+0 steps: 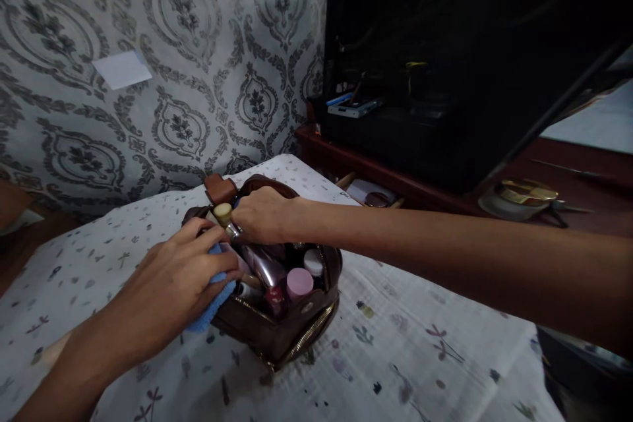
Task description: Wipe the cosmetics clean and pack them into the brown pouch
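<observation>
While the left hand (190,270) clutches a blue cloth (211,308) at the brown zippered cosmetics bag (277,335) on the printed sheet (395,343), the right hand (264,214) curls inside; I cannot tell if it grips anything.

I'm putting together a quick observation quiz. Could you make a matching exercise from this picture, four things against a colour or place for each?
Things:
1. Wallpaper
2. Cloth
3. Bag
4. Right hand

Colours and places:
A. Blue, under the left hand
B. Down among the bag's contents
C. Grey, with an ornate pattern
D. Brown, with gold-toned zip teeth

Right pairs: 1-C, 2-A, 3-D, 4-B
</observation>
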Demonstrator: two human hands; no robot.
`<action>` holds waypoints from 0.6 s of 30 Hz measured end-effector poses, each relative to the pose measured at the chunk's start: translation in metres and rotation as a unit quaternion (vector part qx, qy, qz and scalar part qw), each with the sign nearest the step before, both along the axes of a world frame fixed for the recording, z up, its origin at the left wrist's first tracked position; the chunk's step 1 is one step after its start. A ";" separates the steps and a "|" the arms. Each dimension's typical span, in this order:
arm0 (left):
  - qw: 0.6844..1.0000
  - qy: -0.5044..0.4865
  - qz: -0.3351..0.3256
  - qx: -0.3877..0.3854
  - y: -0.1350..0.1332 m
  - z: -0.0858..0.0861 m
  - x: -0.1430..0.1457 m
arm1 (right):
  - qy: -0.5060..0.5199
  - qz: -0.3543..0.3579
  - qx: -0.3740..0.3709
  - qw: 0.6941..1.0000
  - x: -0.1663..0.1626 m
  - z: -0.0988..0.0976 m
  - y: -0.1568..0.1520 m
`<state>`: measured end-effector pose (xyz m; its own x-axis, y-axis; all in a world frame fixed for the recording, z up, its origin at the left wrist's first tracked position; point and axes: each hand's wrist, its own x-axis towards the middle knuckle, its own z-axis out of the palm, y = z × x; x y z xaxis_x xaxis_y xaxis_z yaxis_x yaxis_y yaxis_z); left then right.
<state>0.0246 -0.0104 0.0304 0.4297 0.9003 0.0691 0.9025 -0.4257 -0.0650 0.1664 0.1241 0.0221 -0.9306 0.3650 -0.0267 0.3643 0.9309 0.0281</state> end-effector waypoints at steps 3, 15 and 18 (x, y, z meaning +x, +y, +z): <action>1.000 -0.007 -0.006 0.007 0.000 0.000 -0.001 | -0.001 -0.003 -0.004 1.000 0.001 0.004 -0.004; 0.999 -0.011 0.022 -0.034 0.002 0.004 0.005 | 0.038 -0.036 -0.005 0.999 0.014 0.022 -0.001; 0.999 -0.019 0.025 -0.030 0.002 0.004 0.006 | 0.045 -0.043 -0.009 0.998 0.019 0.021 0.004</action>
